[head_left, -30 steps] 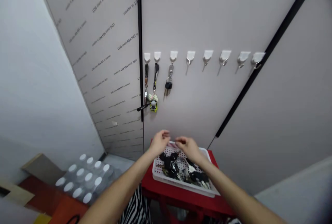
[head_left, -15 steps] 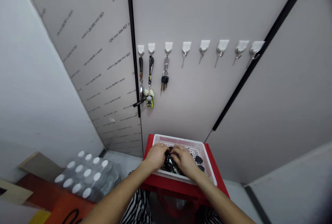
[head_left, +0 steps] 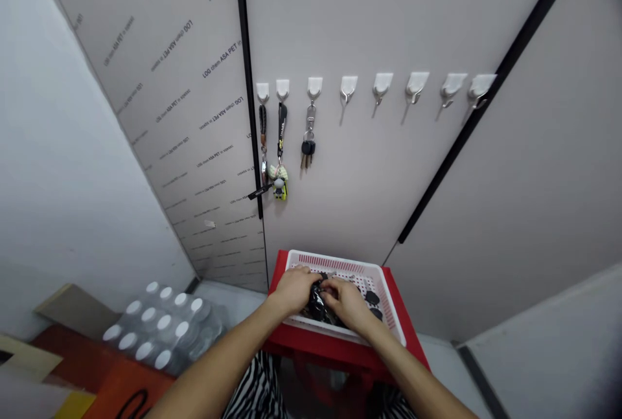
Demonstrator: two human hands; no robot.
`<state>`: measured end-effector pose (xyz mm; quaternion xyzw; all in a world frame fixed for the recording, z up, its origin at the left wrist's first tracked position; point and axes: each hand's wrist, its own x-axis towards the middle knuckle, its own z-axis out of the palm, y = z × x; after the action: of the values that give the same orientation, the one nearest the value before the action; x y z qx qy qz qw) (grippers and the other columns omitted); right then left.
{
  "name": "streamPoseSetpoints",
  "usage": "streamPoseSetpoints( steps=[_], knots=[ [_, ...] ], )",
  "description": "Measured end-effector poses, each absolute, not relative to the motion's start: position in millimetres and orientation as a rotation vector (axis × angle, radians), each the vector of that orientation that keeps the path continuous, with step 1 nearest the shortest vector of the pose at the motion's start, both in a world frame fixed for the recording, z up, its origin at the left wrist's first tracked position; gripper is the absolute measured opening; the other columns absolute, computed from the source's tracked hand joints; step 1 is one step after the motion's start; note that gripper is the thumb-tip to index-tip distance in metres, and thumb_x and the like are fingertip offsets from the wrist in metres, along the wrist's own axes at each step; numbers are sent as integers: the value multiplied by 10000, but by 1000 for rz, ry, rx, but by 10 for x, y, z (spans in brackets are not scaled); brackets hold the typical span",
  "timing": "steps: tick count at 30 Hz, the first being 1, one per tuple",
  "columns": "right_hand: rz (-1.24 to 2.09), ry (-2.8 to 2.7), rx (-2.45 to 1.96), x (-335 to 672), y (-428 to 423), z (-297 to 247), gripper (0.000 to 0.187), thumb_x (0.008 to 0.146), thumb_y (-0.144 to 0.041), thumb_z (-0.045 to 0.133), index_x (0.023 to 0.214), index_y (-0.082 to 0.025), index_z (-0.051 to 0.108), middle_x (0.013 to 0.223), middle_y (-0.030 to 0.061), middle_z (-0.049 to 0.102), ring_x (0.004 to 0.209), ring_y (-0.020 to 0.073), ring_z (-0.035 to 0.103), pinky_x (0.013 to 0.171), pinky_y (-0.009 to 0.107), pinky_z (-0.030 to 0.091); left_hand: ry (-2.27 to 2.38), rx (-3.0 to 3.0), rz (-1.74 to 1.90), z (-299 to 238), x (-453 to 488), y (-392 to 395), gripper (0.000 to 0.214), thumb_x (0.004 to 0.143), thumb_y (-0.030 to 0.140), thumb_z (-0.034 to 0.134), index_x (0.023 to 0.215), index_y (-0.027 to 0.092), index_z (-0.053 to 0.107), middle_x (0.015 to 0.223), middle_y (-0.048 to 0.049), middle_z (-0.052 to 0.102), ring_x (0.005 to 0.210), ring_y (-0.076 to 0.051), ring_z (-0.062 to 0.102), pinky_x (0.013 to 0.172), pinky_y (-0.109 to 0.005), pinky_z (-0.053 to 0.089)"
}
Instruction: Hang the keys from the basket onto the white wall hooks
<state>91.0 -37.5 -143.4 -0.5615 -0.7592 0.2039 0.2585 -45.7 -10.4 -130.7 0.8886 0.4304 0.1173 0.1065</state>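
Both of my hands are inside a white plastic basket with slotted sides. My left hand is closed at the top of a shiny black item, which looks like crinkled plastic. My right hand has its fingers curled in a pinch at the same item's upper right edge. What lies between the fingertips is too small to make out. Dark round-headed keys lie in the basket, to the right of my right hand. Part of the basket's contents is hidden under my hands.
The basket rests on a red stool against a grey panel. Above, a row of white hooks crosses the panel; three at the left carry key bunches, including keys on a metal clip. Wrapped bottles stand at the lower left.
My right fingers have drawn into a tighter pinch beside the black item, and my left hand has shifted slightly. The hanging keys and the basket look the same.
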Motion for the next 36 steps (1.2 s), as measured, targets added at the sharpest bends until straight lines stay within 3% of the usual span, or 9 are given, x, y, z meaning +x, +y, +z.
streamPoseSetpoints(
  steps=[5,11,20,29,33,36],
  knots=[
    [596,-2210,-1423,872,-425,-1392,179,567,-304,483,665,-170,550,606,7,531,551,109,446,508,196,319,1350,2518,386,-1328,-424,-21,200,679,186,352,705,184,550,730,-41,553,715,-153,475,611,-231,346],
    [617,-2035,-1576,938,-409,-1445,156,555,-131,401,636,-162,530,529,-11,516,494,97,435,487,193,311,1362,2383,460,-1359,-466,23,199,690,186,345,768,191,527,792,-7,562,740,-115,479,643,-195,348],
    [1089,-1380,-1296,1053,-367,-1440,203,629,-269,441,760,-154,544,693,14,572,681,135,498,654,238,367,1250,2392,481,-1324,-451,-17,258,666,175,370,880,226,505,902,10,549,855,-130,456,744,-233,337],
    [1243,-1103,-1159,1050,-373,-1401,199,620,-311,491,737,-165,559,648,0,581,600,116,492,610,234,355,856,1744,704,-1465,-249,-46,356,581,41,369,902,123,500,864,-34,566,787,-112,491,735,-234,361],
    [1370,-938,-1083,1039,-383,-1398,204,610,-308,505,770,-187,544,645,-3,578,521,103,477,496,221,348,693,1595,755,-1515,-211,-24,413,554,24,395,942,137,480,860,-24,562,791,-116,485,743,-248,348],
    [1471,-822,-952,1036,-401,-1365,191,610,-306,508,762,-197,542,672,8,581,551,118,495,491,231,356,749,1579,701,-1479,-211,-25,360,538,43,424,871,135,526,776,-9,571,737,-120,485,701,-245,355]
  ],
)
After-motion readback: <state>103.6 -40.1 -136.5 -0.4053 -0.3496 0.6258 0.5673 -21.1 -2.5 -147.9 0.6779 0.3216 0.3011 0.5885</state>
